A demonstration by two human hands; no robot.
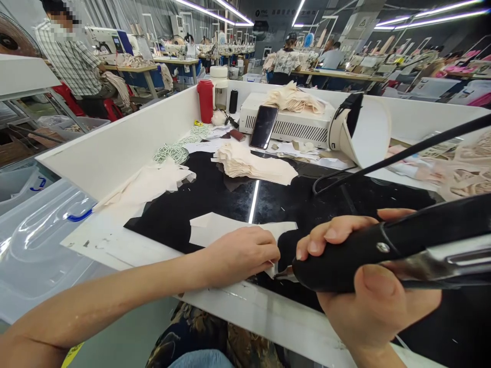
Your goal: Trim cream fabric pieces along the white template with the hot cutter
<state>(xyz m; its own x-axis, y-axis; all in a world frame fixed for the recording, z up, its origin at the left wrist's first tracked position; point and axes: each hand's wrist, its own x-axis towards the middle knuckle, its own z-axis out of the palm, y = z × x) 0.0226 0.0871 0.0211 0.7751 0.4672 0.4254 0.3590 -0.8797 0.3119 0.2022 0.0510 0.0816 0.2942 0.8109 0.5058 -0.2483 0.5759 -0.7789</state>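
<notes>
A cut piece of pale fabric (215, 230) lies flat on the black glossy tabletop (172, 204) in front of me. My left hand (245, 250) rests on its near right side, fingers pinched together on the edge of the fabric. In my right hand (376, 296) is a black handheld tool (345, 260) with a metal lever along its underside, fingers wrapped round its body and thumb by the lever. The tool's tip points left, close to the fabric by my left fingertips. Exactly what the tip touches is hard to make out.
Behind lie a stack of cream fabric pieces (253, 163), more pale fabric (153, 184), a phone (264, 127) against a white vented box (291, 120), a red cup (205, 100) and a white cone-shaped object (364, 130). A black cable (406, 153) crosses at right. Other people work beyond.
</notes>
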